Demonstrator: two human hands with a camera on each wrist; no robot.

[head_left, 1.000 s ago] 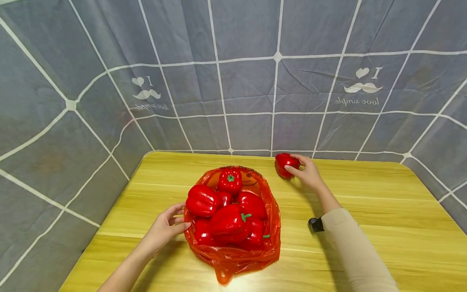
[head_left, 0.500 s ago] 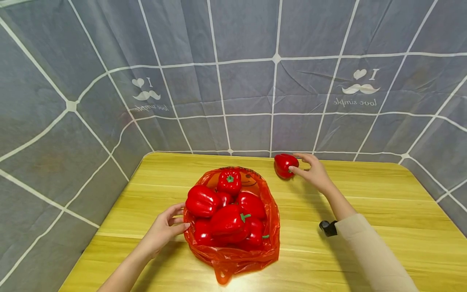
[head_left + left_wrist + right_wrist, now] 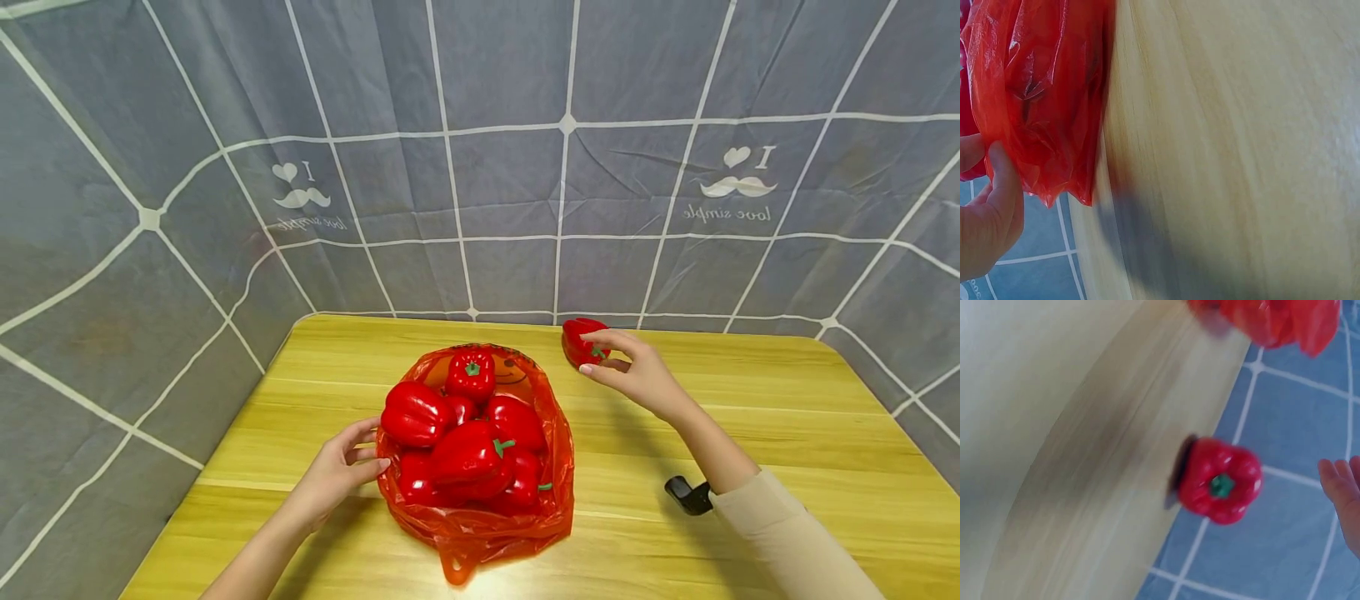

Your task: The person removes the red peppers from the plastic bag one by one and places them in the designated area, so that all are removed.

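My left hand [image 3: 337,471] is at the left rim of a red plastic bag [image 3: 487,533] and pinches its edge between thumb and fingers; the left wrist view shows the fingers on the film [image 3: 1041,81]. Inside the bag lie several glossy red bell peppers [image 3: 415,414], some with green stems. One more bell pepper [image 3: 576,342] rests on the table by its back edge, right of the bag. My right hand [image 3: 645,379] hovers on its near right side, fingers loosely bent and holding nothing. In the right wrist view that pepper [image 3: 1210,487] stands apart from the fingers.
The wooden table [image 3: 750,417] reaches back to a grey checked curtain [image 3: 510,183], which also hangs along both sides. A black strap piece [image 3: 688,496] sticks out at the right wrist beside the sleeve [image 3: 787,525].
My right hand has let go of the lone pepper and drawn back toward me and slightly right. The pepper stays by the back edge. My left hand and the bag hold still.
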